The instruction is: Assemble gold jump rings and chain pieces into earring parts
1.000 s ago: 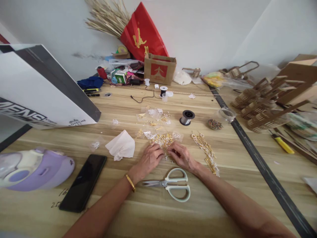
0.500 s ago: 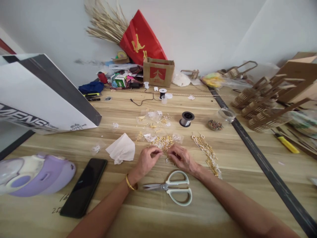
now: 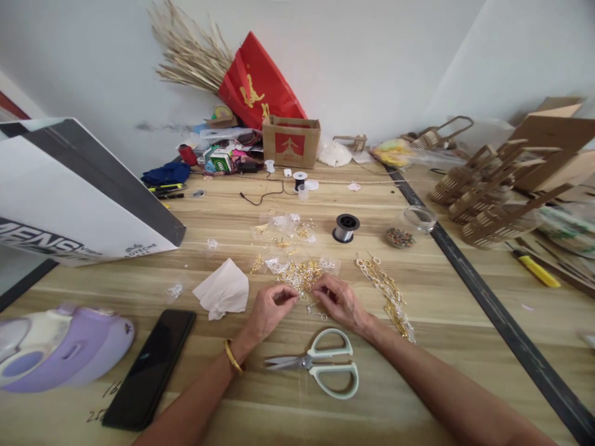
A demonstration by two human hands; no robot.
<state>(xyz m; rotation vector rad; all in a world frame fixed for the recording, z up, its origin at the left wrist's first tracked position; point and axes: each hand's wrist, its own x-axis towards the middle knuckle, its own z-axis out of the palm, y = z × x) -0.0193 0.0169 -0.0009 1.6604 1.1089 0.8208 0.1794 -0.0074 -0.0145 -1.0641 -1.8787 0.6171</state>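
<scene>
My left hand and my right hand rest on the wooden table, fingertips pinched close together at the near edge of a small heap of gold and silver jewellery findings. What each pinch holds is too small to make out. A gold bangle sits on my left wrist. Just in front of my hands lie scissors with pale green handles. A row of finished gold pieces stretches to the right of my right hand.
A crumpled white tissue, a black phone and a purple device lie to the left. A wire spool, a bead dish, a white bag, a brown box and wooden racks stand farther back.
My hands have stayed pinched at the heap, with the fingertips shifting slightly apart. The view has tilted a little, so everything sits lower in the picture.
</scene>
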